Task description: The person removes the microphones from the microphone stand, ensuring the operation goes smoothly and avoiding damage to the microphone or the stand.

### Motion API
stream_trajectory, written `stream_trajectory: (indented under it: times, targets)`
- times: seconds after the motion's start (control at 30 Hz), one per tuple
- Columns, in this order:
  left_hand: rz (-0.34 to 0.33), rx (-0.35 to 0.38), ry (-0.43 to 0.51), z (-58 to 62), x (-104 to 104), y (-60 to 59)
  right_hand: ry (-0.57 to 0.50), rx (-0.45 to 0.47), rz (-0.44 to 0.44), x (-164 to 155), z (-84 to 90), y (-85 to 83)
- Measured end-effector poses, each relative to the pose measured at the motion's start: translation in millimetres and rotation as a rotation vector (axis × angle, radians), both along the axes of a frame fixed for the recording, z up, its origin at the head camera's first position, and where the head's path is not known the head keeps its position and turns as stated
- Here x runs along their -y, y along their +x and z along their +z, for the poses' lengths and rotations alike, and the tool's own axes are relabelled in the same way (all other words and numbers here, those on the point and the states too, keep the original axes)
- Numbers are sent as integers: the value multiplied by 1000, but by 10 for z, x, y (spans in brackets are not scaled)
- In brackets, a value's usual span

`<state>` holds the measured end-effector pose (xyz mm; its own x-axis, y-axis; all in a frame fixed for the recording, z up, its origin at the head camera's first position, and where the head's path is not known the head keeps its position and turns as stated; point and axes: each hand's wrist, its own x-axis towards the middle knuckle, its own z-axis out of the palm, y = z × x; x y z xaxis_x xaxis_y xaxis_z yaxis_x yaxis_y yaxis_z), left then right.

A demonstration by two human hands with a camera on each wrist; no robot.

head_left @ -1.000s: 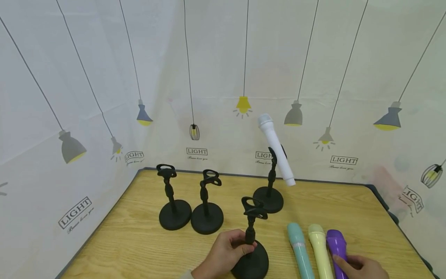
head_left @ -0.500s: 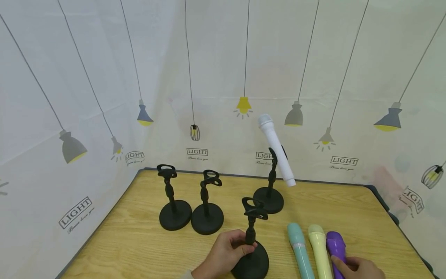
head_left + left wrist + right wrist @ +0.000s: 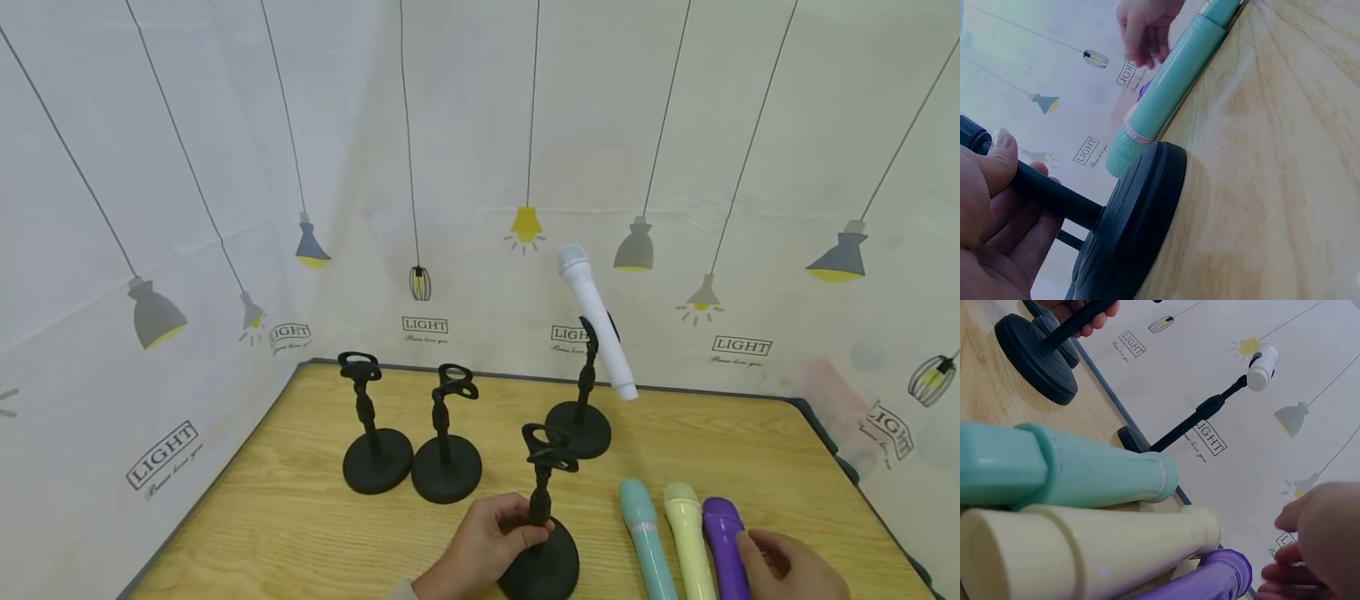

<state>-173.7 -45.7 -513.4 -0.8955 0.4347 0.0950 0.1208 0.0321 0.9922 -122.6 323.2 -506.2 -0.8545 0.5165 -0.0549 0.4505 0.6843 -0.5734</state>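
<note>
My left hand (image 3: 486,546) grips the stem of the nearest black microphone stand (image 3: 542,533), whose clip is empty; in the left wrist view the left hand (image 3: 997,212) wraps the stem above the round base (image 3: 1135,219). Three microphones lie side by side to the right: teal (image 3: 645,542), pale yellow (image 3: 688,542) and purple (image 3: 726,546). My right hand (image 3: 787,571) hovers just right of the purple microphone (image 3: 1204,581), fingers (image 3: 1291,562) loosely curled and holding nothing. A white microphone (image 3: 596,321) sits tilted in the far stand (image 3: 577,429).
Two more empty black stands (image 3: 377,458) (image 3: 446,467) stand at the left middle of the wooden table (image 3: 300,517). A white lamp-printed backdrop (image 3: 480,167) closes the table's back and sides. The table's right edge (image 3: 832,442) lies near the microphones.
My right hand has slid off the purple microphone to its right side and lifted its fingers. The left hand and the stands have not moved.
</note>
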Motion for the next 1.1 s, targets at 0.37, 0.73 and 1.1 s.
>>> stream_trajectory:
  times: [0.37,0.73,1.1]
  targets:
    - [-10,-3,2,15,11,3,39,-594,205,427,117,89]
    - [-12,-6,5,-5,20,7,-238,-437,424,851,265,-69]
    - [-20,-8,3,-14,29,-3,-431,-441,581,1358,361,-197]
